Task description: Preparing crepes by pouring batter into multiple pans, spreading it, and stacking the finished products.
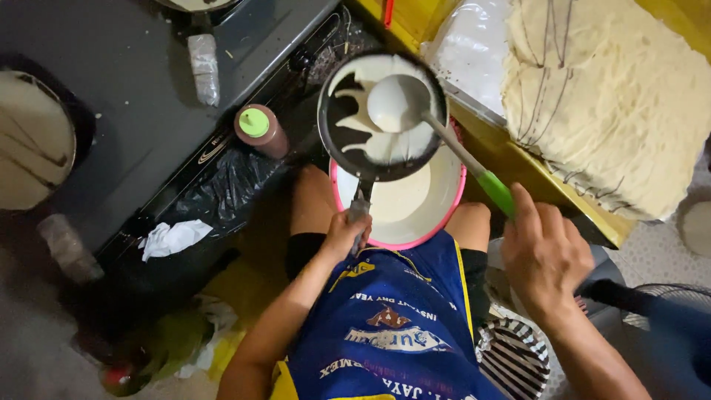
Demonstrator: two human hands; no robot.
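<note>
My left hand [342,235] grips the handle of a small black frying pan [342,133], held over a pink-rimmed bowl of pale batter [437,215] that rests between my knees. White batter streaks the pan's inside. My right hand [544,255] holds the green grip of a metal ladle [398,102], whose batter-coated cup sits inside the pan. A blue printed apron [392,326] covers my lap.
A dark stove top [148,104] lies at left with a second pan [33,141] of cooked batter, a brown bottle with a green cap [261,130] and a crumpled tissue [172,238]. A tall stack of thin crepes [615,104] sits at right. A fan [666,311] stands at lower right.
</note>
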